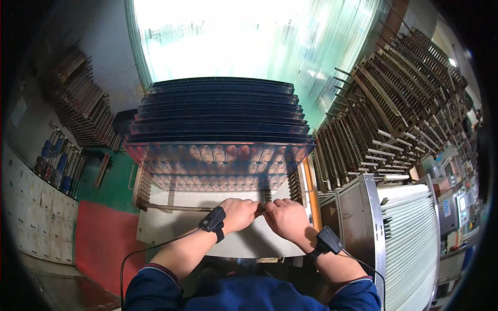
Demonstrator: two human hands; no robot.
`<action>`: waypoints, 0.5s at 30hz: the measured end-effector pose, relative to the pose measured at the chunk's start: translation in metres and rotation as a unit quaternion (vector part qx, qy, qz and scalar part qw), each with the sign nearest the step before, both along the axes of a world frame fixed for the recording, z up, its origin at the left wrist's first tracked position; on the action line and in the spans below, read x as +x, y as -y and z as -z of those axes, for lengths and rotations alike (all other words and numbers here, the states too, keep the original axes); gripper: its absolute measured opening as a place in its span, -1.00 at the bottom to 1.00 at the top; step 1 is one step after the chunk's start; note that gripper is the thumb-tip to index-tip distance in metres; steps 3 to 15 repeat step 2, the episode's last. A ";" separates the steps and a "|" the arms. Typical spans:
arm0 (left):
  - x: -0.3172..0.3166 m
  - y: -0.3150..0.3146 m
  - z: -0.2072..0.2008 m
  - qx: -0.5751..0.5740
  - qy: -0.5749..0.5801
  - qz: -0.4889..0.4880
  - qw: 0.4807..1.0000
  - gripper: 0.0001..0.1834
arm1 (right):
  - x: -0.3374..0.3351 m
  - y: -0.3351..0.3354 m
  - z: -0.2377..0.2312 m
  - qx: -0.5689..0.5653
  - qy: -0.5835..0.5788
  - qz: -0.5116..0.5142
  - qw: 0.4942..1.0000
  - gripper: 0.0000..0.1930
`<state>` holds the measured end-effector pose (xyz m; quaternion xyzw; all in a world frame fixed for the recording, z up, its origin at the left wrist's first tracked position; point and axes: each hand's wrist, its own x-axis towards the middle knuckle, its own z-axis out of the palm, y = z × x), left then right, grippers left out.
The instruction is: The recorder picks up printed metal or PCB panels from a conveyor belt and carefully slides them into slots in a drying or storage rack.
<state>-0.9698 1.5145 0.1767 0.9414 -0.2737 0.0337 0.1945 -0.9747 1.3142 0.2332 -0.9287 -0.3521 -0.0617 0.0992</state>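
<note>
A slotted rack (176, 208) stands on a white tabletop, its thin front bar running sideways close to me. My left hand (239, 213) is closed at this bar, right of its middle. Beside it, almost touching, my right hand (287, 220) is closed at the bar near the foot of a toothed strip (268, 195). The fingertips of both hands are hidden from above. Several dark flat panels (220, 124) stand upright in the rack, one behind another. The nearest panel (223, 160) shows rows of repeated rectangular patterns and leans over the space before my hands.
The white tabletop (181, 228) lies under the rack. More slotted racks (358, 140) are stacked at the right, above a metal-framed stack of pale sheets (410, 243). Further racks (85, 109) stand at the far left, white lockers (39, 207) below them. Translucent strip curtains (327, 57) hang behind.
</note>
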 end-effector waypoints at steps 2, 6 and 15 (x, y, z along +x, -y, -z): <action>0.000 -0.001 0.000 0.007 -0.007 -0.006 1.000 -0.78 | 0.001 -0.005 -0.001 -0.020 -0.015 0.005 1.000 -0.79; 0.000 -0.001 0.000 0.007 -0.007 -0.006 1.000 -0.78 | 0.001 -0.005 -0.001 -0.020 -0.015 0.005 1.000 -0.79; 0.000 -0.001 0.000 0.007 -0.007 -0.006 1.000 -0.78 | 0.001 -0.005 -0.001 -0.020 -0.015 0.005 1.000 -0.79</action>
